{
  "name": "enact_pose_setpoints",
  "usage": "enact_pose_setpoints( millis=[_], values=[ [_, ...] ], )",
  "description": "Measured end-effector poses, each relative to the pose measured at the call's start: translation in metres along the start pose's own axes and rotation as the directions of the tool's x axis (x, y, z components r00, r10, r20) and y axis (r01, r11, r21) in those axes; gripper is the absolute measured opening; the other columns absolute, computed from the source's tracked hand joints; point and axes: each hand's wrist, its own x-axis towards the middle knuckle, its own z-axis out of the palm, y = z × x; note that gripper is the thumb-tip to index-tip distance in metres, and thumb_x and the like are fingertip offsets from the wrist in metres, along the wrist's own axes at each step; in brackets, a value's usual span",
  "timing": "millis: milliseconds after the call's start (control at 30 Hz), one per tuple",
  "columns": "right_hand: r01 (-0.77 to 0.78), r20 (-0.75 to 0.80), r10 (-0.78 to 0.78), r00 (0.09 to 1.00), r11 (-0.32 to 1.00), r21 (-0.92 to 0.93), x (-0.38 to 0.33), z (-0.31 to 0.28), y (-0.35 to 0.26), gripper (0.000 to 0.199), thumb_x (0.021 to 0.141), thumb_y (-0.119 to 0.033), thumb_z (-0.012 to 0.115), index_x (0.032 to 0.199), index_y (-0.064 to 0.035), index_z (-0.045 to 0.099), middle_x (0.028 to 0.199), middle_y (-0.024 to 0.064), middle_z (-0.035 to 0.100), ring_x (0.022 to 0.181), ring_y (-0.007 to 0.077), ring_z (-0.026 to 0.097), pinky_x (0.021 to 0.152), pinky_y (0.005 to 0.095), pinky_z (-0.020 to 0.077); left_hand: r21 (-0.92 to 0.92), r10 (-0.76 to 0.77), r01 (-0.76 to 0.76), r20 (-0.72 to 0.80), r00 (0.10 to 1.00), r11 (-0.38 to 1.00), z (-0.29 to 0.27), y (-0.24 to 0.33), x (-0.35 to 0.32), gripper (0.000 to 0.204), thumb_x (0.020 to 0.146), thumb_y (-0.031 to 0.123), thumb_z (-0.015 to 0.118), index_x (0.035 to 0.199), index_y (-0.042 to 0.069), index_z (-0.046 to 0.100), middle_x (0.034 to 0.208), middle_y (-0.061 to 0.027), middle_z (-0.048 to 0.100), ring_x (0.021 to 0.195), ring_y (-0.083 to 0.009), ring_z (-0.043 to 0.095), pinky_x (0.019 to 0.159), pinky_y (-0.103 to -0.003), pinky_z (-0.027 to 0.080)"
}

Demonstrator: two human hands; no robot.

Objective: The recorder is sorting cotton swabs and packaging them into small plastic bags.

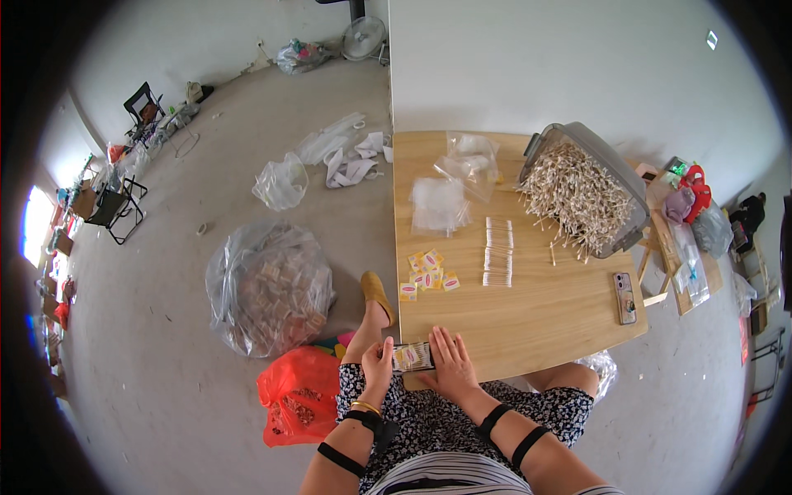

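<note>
Seated at wooden table (544,313), near edge. Small clear packet (412,356) of cotton swabs at table's 7 o'clock corner, between both hands. Left hand (379,365) at packet's 9 o'clock, fingers pinched on its left end. Right hand (450,363) at packet's 3 o'clock, laid flat, fingers spread, touching its right end. Yellow label cards (429,274) at 12 o'clock from packet, apart. Rows of swabs (498,251) at 1 o'clock. Tipped grey bin (615,177) spilling swabs farther at 1 o'clock. Phone (625,297) at 3 o'clock.

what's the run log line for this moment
left hand: holds packet | right hand: flat on packet, table edge | swabs: mid-table
</note>
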Motion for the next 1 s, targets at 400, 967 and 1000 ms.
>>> enact_pose_setpoints(
  millis=[400, 967, 1000],
  values=[
    [-0.034, -0.031, 0.037, 0.999, 0.994, 0.107, 0.008, 0.004, -0.023, 0.099, 0.09, -0.059, 0.056, 0.15, 0.0103, 0.018, 0.159, 0.0254, 0.015, 0.15, 0.0369, 0.012, 0.122, 0.0473, 0.0113, 0.097, 0.195, -0.188, -0.062, 0.979, 0.977, 0.007, -0.007, 0.002, 0.047, 0.099, 0.035, 0.059, 0.071, -0.002, 0.048, 0.06, -0.011, 0.046, 0.057, -0.0171, 0.041, 0.056, -0.036, 0.039],
    [-0.014, -0.014, 0.013, 1.0, 0.997, -0.072, 0.007, 0.008, -0.032, 0.096, 0.093, -0.062, 0.046, 0.151, 0.0092, 0.018, 0.159, 0.0249, 0.017, 0.15, 0.036, 0.013, 0.122, 0.0477, 0.012, 0.225, -0.033, -0.146, 0.64, 0.768, 0.963, -0.032, 0.011, 0.057, 0.031, 0.09, 0.029, 0.073, 0.089, -0.002, 0.069, 0.077, -0.0024, 0.068, 0.068, -0.0074, 0.058, 0.06, -0.025, 0.045],
    [-0.014, -0.011, 0.013, 1.0, 0.998, -0.06, 0.008, 0.008, -0.035, 0.095, 0.094, -0.062, 0.045, 0.151, 0.0092, 0.018, 0.159, 0.0248, 0.017, 0.15, 0.0359, 0.013, 0.122, 0.0477, 0.0118, 0.228, -0.034, -0.146, 0.636, 0.771, 0.963, -0.033, 0.01, 0.062, 0.031, 0.09, 0.029, 0.073, 0.089, -0.002, 0.069, 0.077, -0.0024, 0.068, 0.068, -0.0074, 0.058, 0.06, -0.025, 0.045]
  ],
)
